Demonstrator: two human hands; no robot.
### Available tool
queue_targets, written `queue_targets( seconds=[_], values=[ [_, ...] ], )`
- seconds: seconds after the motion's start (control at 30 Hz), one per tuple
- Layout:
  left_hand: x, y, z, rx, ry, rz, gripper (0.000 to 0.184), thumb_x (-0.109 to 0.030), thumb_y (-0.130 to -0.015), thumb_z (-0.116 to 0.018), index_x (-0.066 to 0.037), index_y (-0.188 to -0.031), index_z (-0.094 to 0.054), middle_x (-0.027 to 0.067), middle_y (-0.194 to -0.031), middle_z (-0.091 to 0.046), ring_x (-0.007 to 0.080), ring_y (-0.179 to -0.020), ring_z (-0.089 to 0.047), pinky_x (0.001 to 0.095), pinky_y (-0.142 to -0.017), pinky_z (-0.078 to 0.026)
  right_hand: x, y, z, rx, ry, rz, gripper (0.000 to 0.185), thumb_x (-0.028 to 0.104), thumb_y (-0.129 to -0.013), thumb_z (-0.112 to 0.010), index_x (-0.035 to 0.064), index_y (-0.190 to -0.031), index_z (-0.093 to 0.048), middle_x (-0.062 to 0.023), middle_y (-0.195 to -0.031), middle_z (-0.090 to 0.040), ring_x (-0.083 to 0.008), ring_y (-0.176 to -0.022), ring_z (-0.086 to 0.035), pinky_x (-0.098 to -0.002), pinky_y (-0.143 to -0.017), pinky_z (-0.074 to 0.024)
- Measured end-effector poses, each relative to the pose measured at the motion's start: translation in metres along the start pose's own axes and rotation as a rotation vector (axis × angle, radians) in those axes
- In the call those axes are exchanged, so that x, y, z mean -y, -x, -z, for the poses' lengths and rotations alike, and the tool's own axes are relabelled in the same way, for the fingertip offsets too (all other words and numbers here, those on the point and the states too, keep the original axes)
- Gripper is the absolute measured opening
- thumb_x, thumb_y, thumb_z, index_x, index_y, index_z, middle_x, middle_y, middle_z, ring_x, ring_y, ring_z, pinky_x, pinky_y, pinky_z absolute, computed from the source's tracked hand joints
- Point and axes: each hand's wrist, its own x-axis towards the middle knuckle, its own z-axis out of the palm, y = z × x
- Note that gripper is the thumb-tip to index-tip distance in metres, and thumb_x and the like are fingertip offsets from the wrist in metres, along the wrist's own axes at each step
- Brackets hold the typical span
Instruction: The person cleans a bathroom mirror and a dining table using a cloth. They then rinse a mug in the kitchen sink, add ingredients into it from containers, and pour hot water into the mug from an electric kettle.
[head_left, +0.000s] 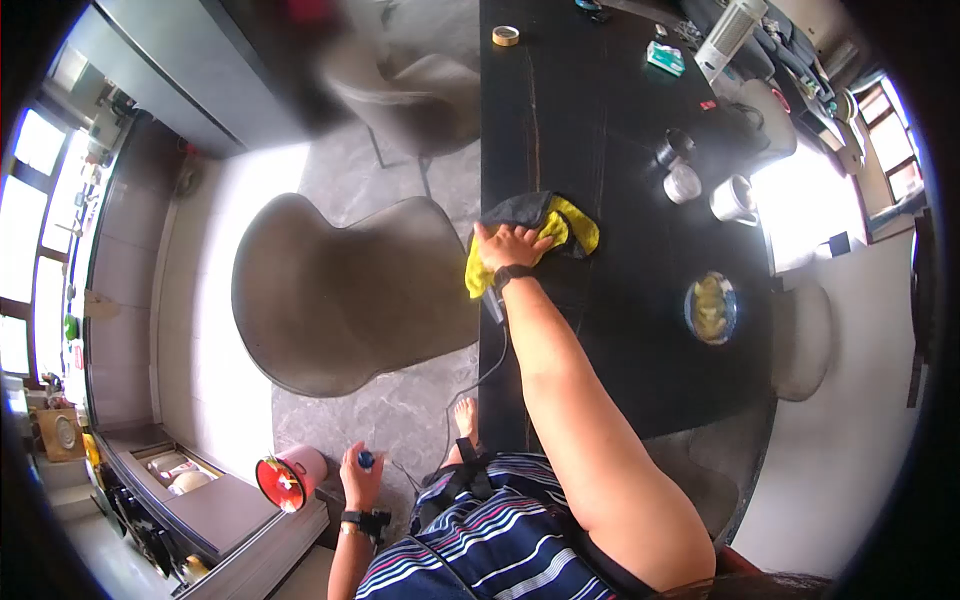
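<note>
One hand, the right [515,248], presses on a yellow and grey cloth [575,228] at the edge of the black desk [620,300], fingers somewhat spread; the left hand [360,478] is off the desk, fingers curled round a small blue-topped object [366,459], too small to identify. The dark, faintly veined surface also carries a tape roll [506,36], a white mug [734,199] and a plate of food [711,308]; a brown chair [345,295] stands beside it on grey marbled floor [330,430]; bright windows [38,142] line the room's left side.
</note>
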Motion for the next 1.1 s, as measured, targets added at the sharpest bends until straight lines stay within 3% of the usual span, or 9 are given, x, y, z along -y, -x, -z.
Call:
queue_targets(
  seconds=[0.1, 0.27, 0.5, 0.63, 0.7, 0.93, 1.1],
  values=[
    [0.012, 0.015, -0.011, -0.037, -0.059, 0.074, 0.042, -0.015, -0.070, -0.074, 0.000, -0.106, -0.057, 0.0160, -0.095, -0.062, 0.0332, -0.090, -0.060, 0.0396, -0.081, -0.047, 0.012, -0.055, 0.010, -0.027, -0.014, 0.004, 0.079, 0.069, -0.087, -0.025, 0.0099, -0.135, -0.046, -0.0151, -0.144, -0.037, -0.0348, -0.136, -0.025, -0.0601, -0.110, 0.0006],
    [-0.007, 0.033, -0.019, -0.023, -0.006, 0.356, 0.043, -0.015, -0.066, -0.076, 0.000, -0.103, -0.059, 0.0165, -0.093, -0.064, 0.0333, -0.090, -0.062, 0.0396, -0.082, -0.048, 0.027, -0.137, 0.045, 0.008, 0.039, -0.024, 0.073, 0.068, -0.087, -0.027, 0.0189, -0.140, -0.041, -0.0057, -0.147, -0.036, -0.0277, -0.138, -0.025, -0.0571, -0.112, 0.0001],
    [-0.033, 0.035, -0.023, 0.069, -0.039, 0.437, 0.046, -0.018, -0.066, -0.077, 0.001, -0.105, -0.061, 0.0169, -0.097, -0.065, 0.0317, -0.093, -0.063, 0.0390, -0.083, -0.049, -0.007, -0.203, 0.070, -0.023, 0.104, 0.039, 0.078, 0.073, -0.085, -0.024, 0.0211, -0.140, -0.041, -0.0041, -0.149, -0.032, -0.0261, -0.141, -0.019, -0.0555, -0.113, 0.0007],
    [-0.021, 0.024, -0.018, 0.052, -0.056, 0.387, 0.045, -0.019, -0.067, -0.077, 0.000, -0.104, -0.061, 0.0173, -0.097, -0.066, 0.0319, -0.093, -0.063, 0.0390, -0.083, -0.049, -0.049, -0.186, 0.080, -0.034, 0.099, 0.063, 0.084, 0.075, -0.084, -0.023, 0.0147, -0.140, -0.040, -0.0097, -0.151, -0.028, -0.0288, -0.141, -0.017, -0.0534, -0.113, 0.0002],
    [-0.011, 0.020, -0.016, 0.056, -0.066, 0.344, 0.044, -0.021, -0.067, -0.076, 0.000, -0.103, -0.062, 0.0177, -0.098, -0.066, 0.0321, -0.093, -0.063, 0.0390, -0.083, -0.049, -0.077, -0.169, 0.081, -0.081, 0.121, 0.034, 0.080, 0.074, -0.085, -0.021, 0.0180, -0.136, -0.047, -0.0075, -0.146, -0.036, -0.0274, -0.139, -0.022, -0.0551, -0.113, 0.0000],
    [0.000, 0.008, -0.003, 0.065, -0.076, 0.211, 0.043, -0.023, -0.068, -0.075, 0.000, -0.102, -0.062, 0.0177, -0.097, -0.065, 0.0337, -0.092, -0.062, 0.0396, -0.083, -0.049, -0.177, -0.085, 0.072, -0.121, 0.126, -0.101, 0.081, 0.072, -0.086, -0.019, 0.0143, -0.134, -0.050, -0.0101, -0.144, -0.039, -0.0300, -0.138, -0.025, -0.0562, -0.112, -0.0031],
    [0.020, 0.004, 0.010, 0.073, -0.142, 0.065, 0.044, -0.021, -0.070, -0.072, 0.000, -0.107, -0.060, 0.0185, -0.100, -0.063, 0.0354, -0.094, -0.060, 0.0418, -0.084, -0.047, -0.206, 0.001, 0.047, -0.112, 0.078, -0.134, 0.081, 0.070, -0.088, -0.018, 0.0101, -0.130, -0.053, -0.0140, -0.144, -0.038, -0.0333, -0.138, -0.022, -0.0585, -0.111, -0.0015]
  ],
)
